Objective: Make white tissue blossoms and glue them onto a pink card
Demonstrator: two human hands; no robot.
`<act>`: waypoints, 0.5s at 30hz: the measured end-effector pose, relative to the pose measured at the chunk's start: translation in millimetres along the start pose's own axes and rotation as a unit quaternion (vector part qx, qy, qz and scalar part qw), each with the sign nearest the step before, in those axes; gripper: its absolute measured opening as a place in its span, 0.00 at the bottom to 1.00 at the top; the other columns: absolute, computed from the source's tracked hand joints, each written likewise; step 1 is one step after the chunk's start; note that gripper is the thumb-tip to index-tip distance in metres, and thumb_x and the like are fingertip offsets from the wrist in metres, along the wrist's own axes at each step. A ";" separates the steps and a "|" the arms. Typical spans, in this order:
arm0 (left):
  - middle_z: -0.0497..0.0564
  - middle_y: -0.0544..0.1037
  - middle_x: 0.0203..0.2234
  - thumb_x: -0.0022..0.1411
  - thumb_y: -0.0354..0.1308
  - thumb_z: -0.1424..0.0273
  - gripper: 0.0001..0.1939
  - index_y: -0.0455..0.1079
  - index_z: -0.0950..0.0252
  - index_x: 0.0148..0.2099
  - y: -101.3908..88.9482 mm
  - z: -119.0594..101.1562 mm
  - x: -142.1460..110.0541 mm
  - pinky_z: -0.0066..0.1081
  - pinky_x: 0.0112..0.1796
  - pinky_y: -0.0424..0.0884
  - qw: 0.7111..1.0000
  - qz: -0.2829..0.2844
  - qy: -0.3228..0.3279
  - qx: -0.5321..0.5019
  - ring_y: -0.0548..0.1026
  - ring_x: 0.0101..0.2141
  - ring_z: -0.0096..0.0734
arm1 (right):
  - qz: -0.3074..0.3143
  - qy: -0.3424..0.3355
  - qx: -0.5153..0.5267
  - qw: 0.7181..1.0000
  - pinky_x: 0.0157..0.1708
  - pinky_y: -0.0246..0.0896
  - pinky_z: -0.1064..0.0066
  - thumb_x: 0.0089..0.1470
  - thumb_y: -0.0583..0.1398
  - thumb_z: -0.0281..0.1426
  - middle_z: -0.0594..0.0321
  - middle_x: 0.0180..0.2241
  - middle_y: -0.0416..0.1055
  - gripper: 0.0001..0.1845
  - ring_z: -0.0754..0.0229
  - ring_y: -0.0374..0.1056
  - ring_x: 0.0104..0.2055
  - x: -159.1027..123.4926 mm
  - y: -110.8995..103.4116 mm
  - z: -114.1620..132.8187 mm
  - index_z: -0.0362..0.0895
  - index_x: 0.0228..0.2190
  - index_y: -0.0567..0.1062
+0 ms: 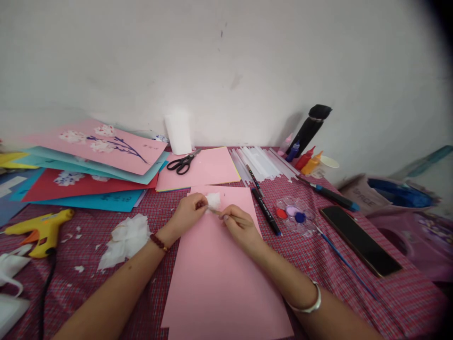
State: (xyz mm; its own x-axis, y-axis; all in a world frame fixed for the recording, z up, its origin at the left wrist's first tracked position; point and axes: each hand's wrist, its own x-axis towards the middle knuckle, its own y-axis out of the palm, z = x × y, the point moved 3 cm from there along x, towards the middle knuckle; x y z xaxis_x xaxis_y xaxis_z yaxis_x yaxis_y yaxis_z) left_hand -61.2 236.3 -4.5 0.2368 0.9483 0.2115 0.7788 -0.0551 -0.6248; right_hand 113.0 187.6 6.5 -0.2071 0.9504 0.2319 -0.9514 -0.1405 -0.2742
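A pink paper sheet [219, 278] lies in front of me on the red checked tablecloth [85, 293]. Over its top edge my left hand [189, 212] pinches a small white tissue piece [213, 200]. My right hand [239, 225] is closed around a thin stick-like tool whose tip touches the tissue; what kind of tool it is I cannot make out. A crumpled white tissue pile [125, 238] lies left of my left wrist.
Black scissors [183, 163] lie on another pink sheet. A yellow glue gun [40, 229] rests at left. Stacked coloured papers [95, 170], glue sticks [262, 163], markers [266, 211], a paint palette [295, 215], a phone [359, 238], a thin brush [345, 262] and bottles [307, 158] surround me.
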 end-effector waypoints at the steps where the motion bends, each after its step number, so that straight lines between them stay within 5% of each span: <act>1: 0.45 0.70 0.23 0.52 0.52 0.76 0.04 0.67 0.65 0.30 0.1 -0.4 0.1 0.25 0.27 0.62 1.000 -0.001 -0.001 -0.001 0.68 0.25 0.25 | 0.000 -0.009 -0.015 1.000 0.31 0.58 0.73 0.51 0.52 0.26 0.66 0.26 0.66 0.08 0.63 0.64 0.31 0.3 0.3 -0.7 0.44 0.28 0.71; 7: 0.45 0.71 0.23 0.51 0.52 0.76 0.04 0.67 0.65 0.30 -2.6 -3.9 0.7 0.25 0.28 0.64 1.000 -0.017 0.009 0.014 0.69 0.26 0.26 | 0.005 -0.040 -0.073 0.997 0.34 0.58 0.72 0.51 0.51 0.23 0.64 0.29 0.67 0.09 0.62 0.64 0.33 0.8 2.5 -1.6 0.44 0.28 0.70; 11: 0.51 0.74 0.34 0.52 0.47 0.80 0.13 0.69 0.65 0.37 -8.3 -3.3 0.3 0.31 0.39 0.68 0.995 -0.079 0.044 0.048 0.71 0.38 0.31 | 0.025 -0.086 -0.106 0.990 0.36 0.58 0.71 0.52 0.50 0.22 0.63 0.32 0.66 0.09 0.63 0.64 0.35 -2.8 5.6 -1.6 0.44 0.31 0.68; 15: 0.54 0.75 0.42 0.53 0.44 0.81 0.19 0.69 0.66 0.44 -5.7 1.7 -0.3 0.39 0.49 0.66 0.991 -0.070 0.041 0.110 0.70 0.46 0.36 | 0.060 -0.113 -0.170 0.977 0.36 0.58 0.70 0.54 0.50 0.22 0.62 0.34 0.65 0.10 0.62 0.63 0.34 -6.6 9.1 -0.7 0.45 0.33 0.67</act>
State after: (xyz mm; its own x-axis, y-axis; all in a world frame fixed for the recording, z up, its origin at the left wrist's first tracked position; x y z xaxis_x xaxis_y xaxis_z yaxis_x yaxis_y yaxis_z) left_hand -66.7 236.9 -2.3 0.1896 0.9127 0.3619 0.6646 0.1520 -0.7316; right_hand 105.8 180.2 1.8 -0.3945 0.8418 0.3685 -0.7944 -0.1108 -0.5973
